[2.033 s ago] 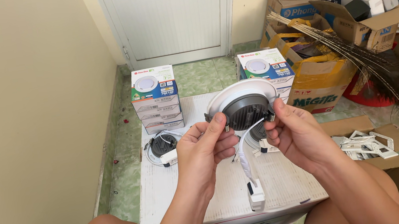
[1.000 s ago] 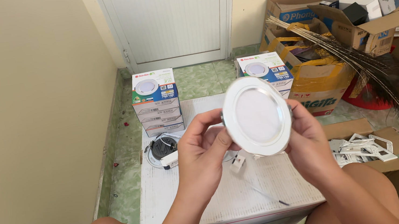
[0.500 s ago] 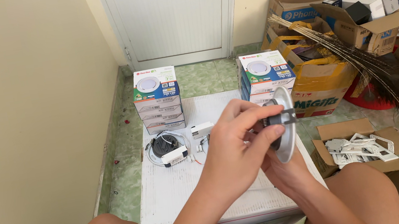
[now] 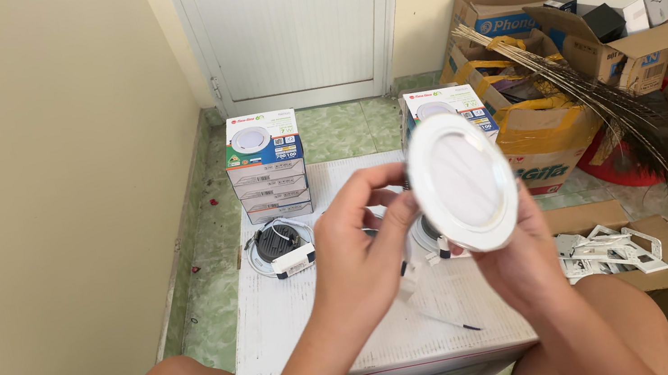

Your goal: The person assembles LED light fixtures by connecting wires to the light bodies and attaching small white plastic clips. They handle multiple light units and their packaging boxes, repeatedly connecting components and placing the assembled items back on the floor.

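My right hand holds a round white recessed light fixture from below and behind, its flat white face tilted toward me above a white box used as a table. My left hand grips the fixture's left rim and back, fingers curled around it. A small white driver block with thin wires dangles under the fixture. A second fixture lies face down on the box at the left, dark heat sink up.
Two stacks of printed lamp boxes stand at the box's far edge. Open cardboard cartons and long peacock feathers crowd the right. White packing inserts lie on a carton. A beige wall runs on the left, a white door ahead.
The fixture went from back-up, to face toward me, to edge-on, and now shows its white face again. My left hand shifted from reaching across it to gripping its left rim.
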